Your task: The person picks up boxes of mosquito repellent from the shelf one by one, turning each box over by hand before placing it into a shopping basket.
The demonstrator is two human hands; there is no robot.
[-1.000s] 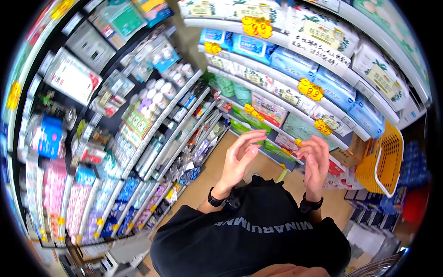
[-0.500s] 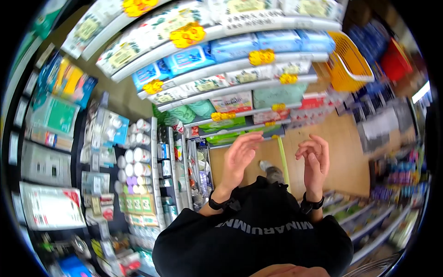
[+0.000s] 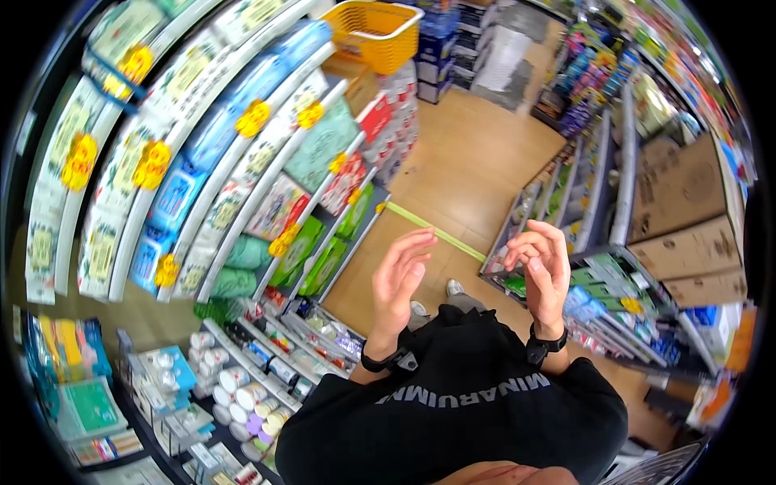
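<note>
My left hand [image 3: 398, 279] is raised over the aisle floor, fingers loosely curved and apart from the thumb, holding nothing. Across from it, my right hand [image 3: 543, 273] hangs in the air with bent, parted fingers and nothing in them. A gap lies between the two hands, and neither touches a shelf. Each wrist wears a black band [image 3: 548, 346]. Nearest to my left hand are green packs [image 3: 326, 267] on the low shelves at the left. Beyond my right hand stands a shelf unit with green packs [image 3: 618, 279].
Shelves of blue wipe packs [image 3: 179, 196] with yellow price tags curve along the left. A yellow basket [image 3: 374, 36] sits at the shelf's far end. Cardboard boxes [image 3: 683, 194] are stacked at the right. A yellow-green strip [image 3: 440, 233] crosses the wooden floor [image 3: 461, 153].
The view has turned to the right: the shelves and yellow basket have swung leftward, and the cardboard boxes at the right have come into sight. Both hands keep nearly the same raised pose.
</note>
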